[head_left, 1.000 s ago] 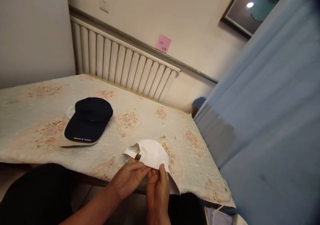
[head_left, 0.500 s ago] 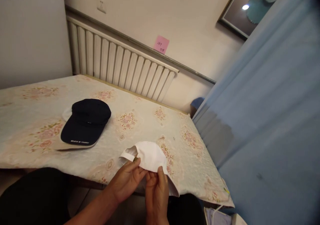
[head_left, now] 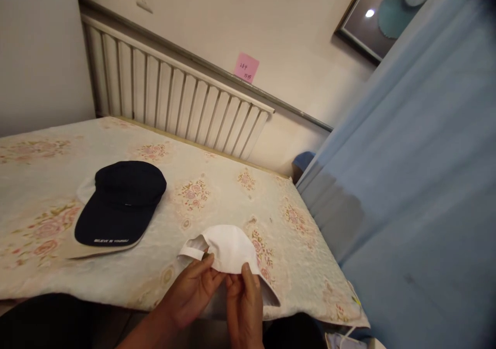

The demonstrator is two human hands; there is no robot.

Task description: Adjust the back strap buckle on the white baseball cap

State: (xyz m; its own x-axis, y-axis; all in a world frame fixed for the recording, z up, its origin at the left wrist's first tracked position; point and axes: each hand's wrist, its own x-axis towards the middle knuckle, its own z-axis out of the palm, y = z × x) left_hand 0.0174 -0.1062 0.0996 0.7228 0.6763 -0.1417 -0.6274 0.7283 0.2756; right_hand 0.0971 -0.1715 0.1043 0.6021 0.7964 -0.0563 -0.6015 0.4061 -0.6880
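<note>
Both hands hold a white baseball cap (head_left: 231,246) over the near edge of the bed. My left hand (head_left: 194,289) pinches the cap's lower rim beside the back strap, thumb on top. My right hand (head_left: 245,302) grips the rim closer to the brim, its thumb pressed on the fabric. The cap lies side-on, its strap opening to the left and its brim pointing down to the right, partly behind my right hand. Left of it, a dark navy cap (head_left: 129,183) with white lettering on the brim rests on top of lighter-coloured headwear, mostly covered.
A floral bedspread (head_left: 217,199) covers the bed. Behind it are a white radiator (head_left: 174,90) and a wall with a pink note (head_left: 246,67). A blue curtain (head_left: 418,173) hangs along the right side, in front of a framed picture (head_left: 368,28).
The view has shifted slightly, so the navy cap appears lower and further left. My hands keep the same hold on the white cap, which sits a little lower in view.
</note>
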